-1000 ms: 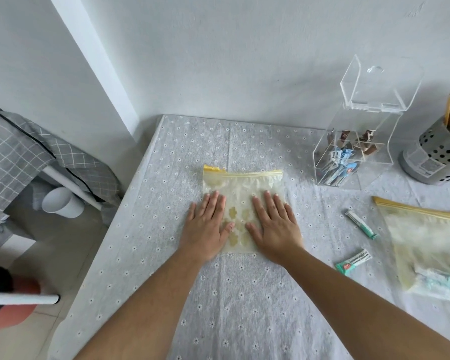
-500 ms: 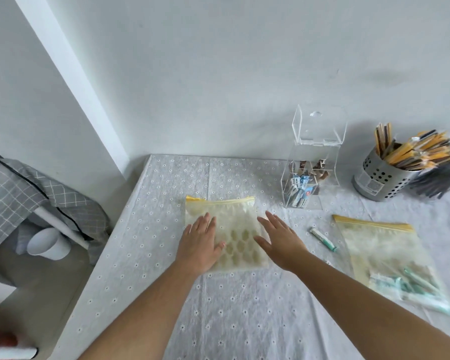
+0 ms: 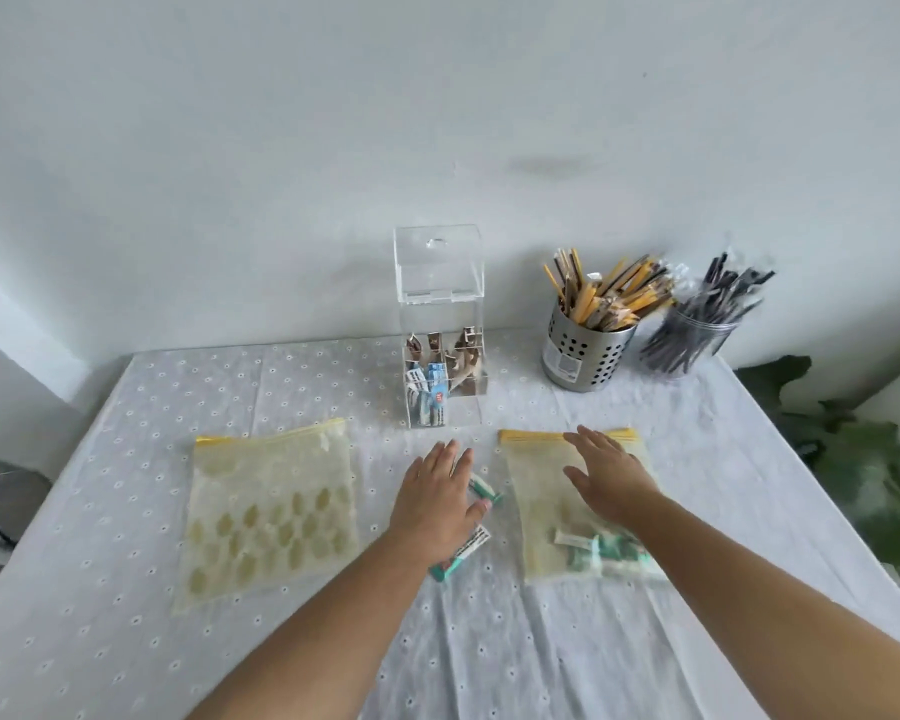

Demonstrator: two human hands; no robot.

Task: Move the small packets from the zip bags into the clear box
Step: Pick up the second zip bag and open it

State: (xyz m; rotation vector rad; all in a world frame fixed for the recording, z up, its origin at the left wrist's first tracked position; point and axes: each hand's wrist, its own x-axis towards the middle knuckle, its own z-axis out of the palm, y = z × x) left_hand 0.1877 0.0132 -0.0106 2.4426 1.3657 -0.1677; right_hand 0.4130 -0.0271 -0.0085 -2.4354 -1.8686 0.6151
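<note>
Two yellow-topped zip bags lie flat on the table. The left zip bag (image 3: 271, 511) looks empty. The right zip bag (image 3: 557, 517) holds several green-and-white packets (image 3: 598, 550) near its bottom. My right hand (image 3: 606, 472) hovers open over the right bag's upper half. My left hand (image 3: 440, 498) is spread open between the bags, above two loose packets: one packet (image 3: 484, 490) by my fingertips and another packet (image 3: 461, 556) under my wrist. The clear box (image 3: 440, 330) stands behind with its lid up and packets inside.
A perforated metal cup (image 3: 583, 345) full of wrapped sticks and a clear cup (image 3: 697, 340) of dark wrapped items stand at the back right. Green leaves (image 3: 863, 470) hang past the table's right edge. The white wall is close behind the box.
Both hands have left the left zip bag and moved right. The left hand is now over the loose packets and the right hand over the right bag. The camera has turned right.
</note>
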